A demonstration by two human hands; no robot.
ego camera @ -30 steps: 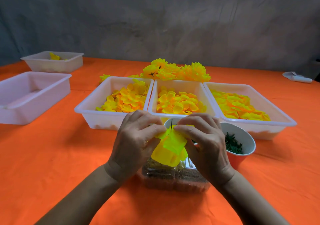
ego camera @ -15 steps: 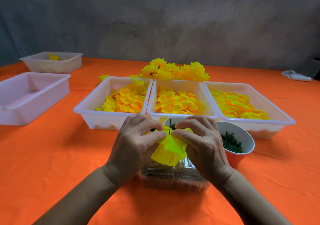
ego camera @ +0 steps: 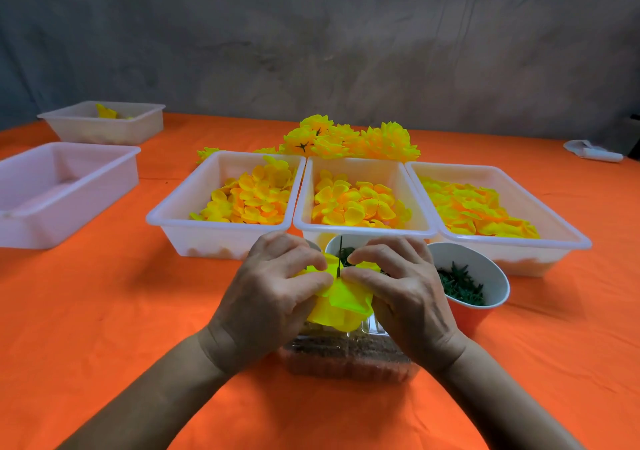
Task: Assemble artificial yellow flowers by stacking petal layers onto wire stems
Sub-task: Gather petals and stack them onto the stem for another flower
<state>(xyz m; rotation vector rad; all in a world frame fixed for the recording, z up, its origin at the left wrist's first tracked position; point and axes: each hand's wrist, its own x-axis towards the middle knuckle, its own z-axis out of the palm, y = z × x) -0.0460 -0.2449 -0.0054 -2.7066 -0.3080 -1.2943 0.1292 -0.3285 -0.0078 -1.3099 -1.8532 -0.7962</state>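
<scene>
Petal layers [ego camera: 341,302] pinched by your left hand [ego camera: 273,297] and right hand [ego camera: 398,288], so slide them squarely down the wire stem [ego camera: 340,254], hole probably centred.

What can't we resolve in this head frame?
- Stem: only its tip shows; the rest is hidden by the petals.
- Left hand and right hand: the grip points are covered by petals and knuckles.
- Clear box: contents blurred, partly behind both hands.
- Near cup: mostly behind the hands.
- White item, far right: too small to identify.
</scene>
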